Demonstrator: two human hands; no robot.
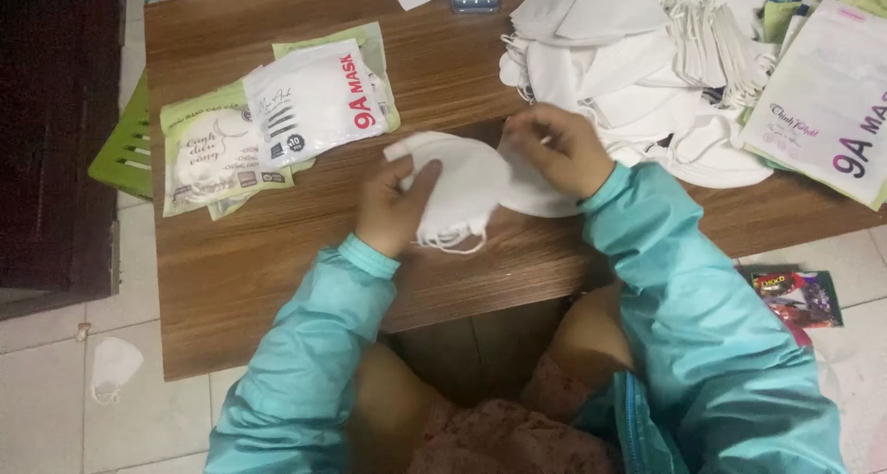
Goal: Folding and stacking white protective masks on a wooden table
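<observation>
At table centre, your left hand [399,206] is closed around a stack of white masks [462,189], fingers wrapped under; your right hand [557,148] pinches the top edge at 1 o'clock. A few filled packets [277,114] lie at 10 o'clock, and a big loose mask pile [647,58] remains at 2 o'clock. The masks look soft, folded, ear loops dangling.

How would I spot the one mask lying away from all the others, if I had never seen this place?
Start at the low wooden table and go to its near left corner, then down to the pale tiled floor. A single white face mask lies there alone. The other masks are heaped on the table's far right or in the person's hands; this one is off the table.
</observation>
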